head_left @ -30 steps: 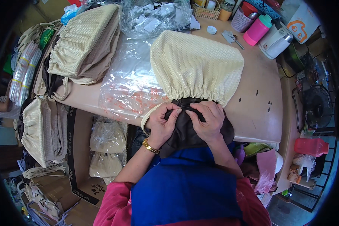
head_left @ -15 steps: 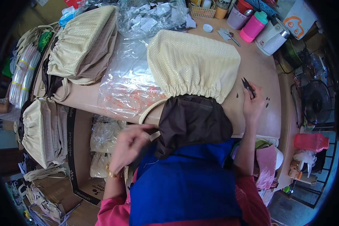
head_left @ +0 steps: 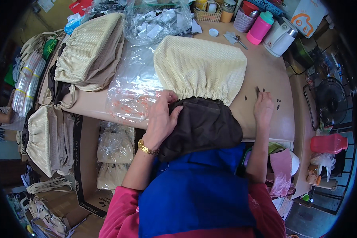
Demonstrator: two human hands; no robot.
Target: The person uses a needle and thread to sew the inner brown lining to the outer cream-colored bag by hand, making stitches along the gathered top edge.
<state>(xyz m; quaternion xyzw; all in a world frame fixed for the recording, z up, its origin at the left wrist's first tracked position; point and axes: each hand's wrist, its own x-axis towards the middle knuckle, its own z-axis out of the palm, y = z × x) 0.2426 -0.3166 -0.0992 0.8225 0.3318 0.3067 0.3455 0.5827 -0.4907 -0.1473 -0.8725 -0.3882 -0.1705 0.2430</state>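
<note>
A cream woven handbag [head_left: 202,65] with a gathered edge lies on the table in front of me. Its dark brown lining [head_left: 204,123] is pulled out toward my blue apron. My left hand [head_left: 164,117] pinches the lining between thumb and fingers, at the left end of the gathers. My right hand [head_left: 263,109] rests on the table to the right of the bag, closed around small black thread snips [head_left: 257,91]. Only the dark tips of the snips show past the fingers. The strap seen at the bag's left side is now hidden behind my left hand.
Stacked cream bags [head_left: 87,51] lie at the far left, with more bags [head_left: 47,139] below them. Clear plastic sheeting [head_left: 133,79] lies beside the bag. A pink bottle [head_left: 260,29] and a white kettle [head_left: 279,37] stand at the back right. An open carton [head_left: 85,158] holds wrapped bags.
My left hand has moved up and right from the strap to the lining at the gathered edge. My right hand has shifted slightly down, its snips now mostly covered.
</note>
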